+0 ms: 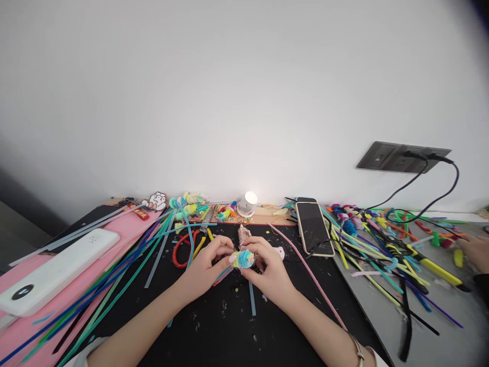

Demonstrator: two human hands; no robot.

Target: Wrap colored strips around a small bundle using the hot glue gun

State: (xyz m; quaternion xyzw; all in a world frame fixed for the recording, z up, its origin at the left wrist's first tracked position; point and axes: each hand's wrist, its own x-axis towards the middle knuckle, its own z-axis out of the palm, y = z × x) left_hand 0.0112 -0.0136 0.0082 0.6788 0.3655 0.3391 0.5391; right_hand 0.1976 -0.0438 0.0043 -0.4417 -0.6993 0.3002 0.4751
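Between my hands, over the black mat (206, 326), is a small coiled pipe-cleaner piece (244, 259) in light blue, yellow and pink. My left hand (212, 260) pinches its left side with thumb and fingertips. From the right, the bent fingers of my right hand (269, 267) are closed around it. Below my right hand a flat grey-blue strip (252, 299) sticks out over the mat. Red-handled scissors (179, 252) lie just left of my left hand, partly under strips. A pinkish crumpled piece (243, 235) lies beyond my fingers.
A paper cup (248, 205) stands by the wall. Phones (315, 229) with a cable lie right of it. Pipe cleaners and yellow-black pliers (439, 270) cover the grey table at right, where another person's hand (476, 252) shows. A white device (61, 270) rests on a pink mat.
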